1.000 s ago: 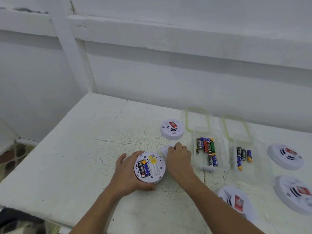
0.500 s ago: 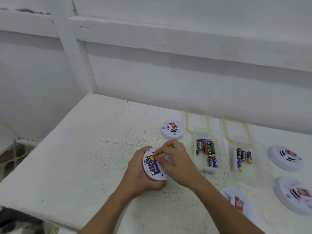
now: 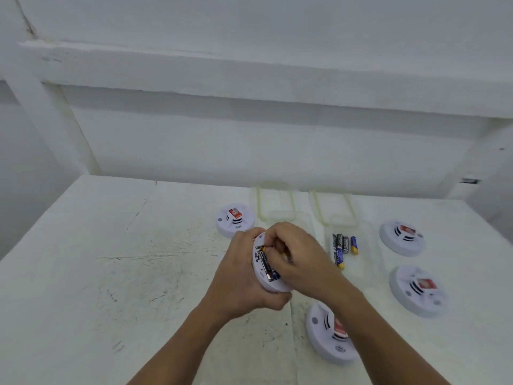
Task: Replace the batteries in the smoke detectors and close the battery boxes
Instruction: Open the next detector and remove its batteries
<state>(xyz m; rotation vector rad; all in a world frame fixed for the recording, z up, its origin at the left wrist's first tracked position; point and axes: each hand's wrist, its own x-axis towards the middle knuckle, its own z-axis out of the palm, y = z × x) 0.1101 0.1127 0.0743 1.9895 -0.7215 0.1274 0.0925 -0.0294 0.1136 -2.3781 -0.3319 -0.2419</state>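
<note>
On the bench (image 3: pixel 111 259), the left hand (image 3: pixel 238 276) holds a tilted smoke detector (image 3: pixel 263 283) at centre, with the right hand (image 3: pixel 299 254) over its batteries (image 3: pixel 265 262). From there, a second detector (image 3: pixel 234 219) lies at 11 o'clock. Two boxes are at 1 (image 3: pixel 288 218) and 2 (image 3: pixel 369 245), with loose batteries (image 3: pixel 344 245) in the latter. Two detectors (image 3: pixel 402 237) (image 3: pixel 419 290) lie at 3 and one detector (image 3: pixel 330 334) at 5.

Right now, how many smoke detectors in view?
5 round white plastic smoke detectors: held detector gripped in the left hand; rear detector behind the hands; front detector beside the right forearm; upper-right detector and lower-right detector at far right. Arms may hide more.
</note>
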